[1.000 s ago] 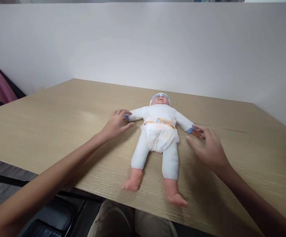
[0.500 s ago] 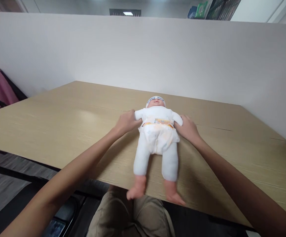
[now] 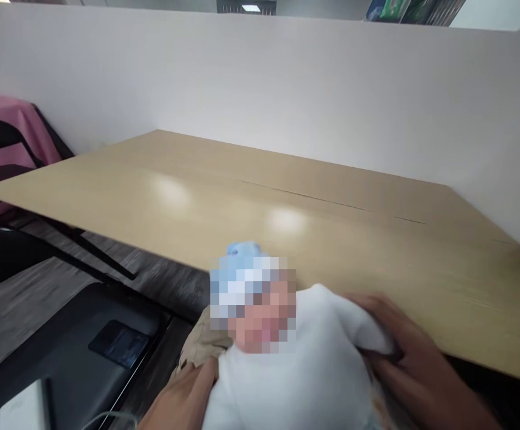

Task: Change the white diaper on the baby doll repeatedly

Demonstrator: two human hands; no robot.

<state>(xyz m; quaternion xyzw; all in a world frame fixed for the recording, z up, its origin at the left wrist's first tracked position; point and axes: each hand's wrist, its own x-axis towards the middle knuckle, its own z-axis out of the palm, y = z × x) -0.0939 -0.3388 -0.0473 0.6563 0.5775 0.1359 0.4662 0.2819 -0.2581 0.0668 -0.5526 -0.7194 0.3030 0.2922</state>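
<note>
Plainly held a baby doll [image 3: 314,370] up in both hands, low in the middle of the frame, off the desk [image 3: 332,209] and in front of its near edge. Clasped the doll's white body with the left hand [image 3: 183,397] at the bottom edge of the picture, one of the fingers [image 3: 206,373] laid on the cloth, the rest hidden behind it. Wrapped the right hand [image 3: 410,364] round the doll's other side at lower right, its fingers [image 3: 372,301] curled over a bunch of the white sleeve. Stood the doll roughly upright, long axis running from the bottom edge up toward the centre and leaning a little to the left of the frame. Had the head uppermost, in a pale blue cap [image 3: 242,254], front turned to the camera. Could not see the legs, cut off below the bottom edge. Saw khaki trousers [image 3: 197,346] just behind the doll, to its left in the frame. Noted the pale wood desk top stretching across the middle of the frame, with a white partition [image 3: 287,89] standing along its far side. Noted a pink cloth [image 3: 4,128] at far left. Made out a dark chair seat [image 3: 85,334] at lower left, blurred, with a dark flat rectangle [image 3: 121,345] lying on it.
</note>
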